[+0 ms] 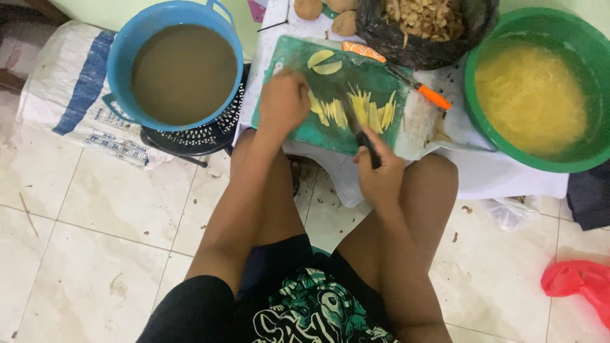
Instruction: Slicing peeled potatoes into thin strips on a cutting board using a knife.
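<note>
Clamped around a dark-handled knife (363,136), the right hand (380,174) points the blade up into a row of pale yellow potato strips (372,109) on the green cutting board (289,54). Just across from it, the left hand (283,101) presses fingers-down on a stack of potato slices (332,113), its fingers closed together over them, close beside the blade. Both forearms reach out over the person's bare knees, which frame the near edge of the board above a pale tiled floor (95,254).

Further up the board lie two uncut potato slices (324,62), side by side and clear of the hands. Beyond the board's far right corner rests an orange-handled peeler (419,86), next to a black bag of peelings (422,25). To the right stands a green basin (572,38) holding cut yellow strips in water; to the left, a blue tub (127,44) of murky brown water sits on a black perforated stand. Whole potatoes (309,9) lie at the far edge, and a red plastic bag (581,282) sits on the floor at lower right.
</note>
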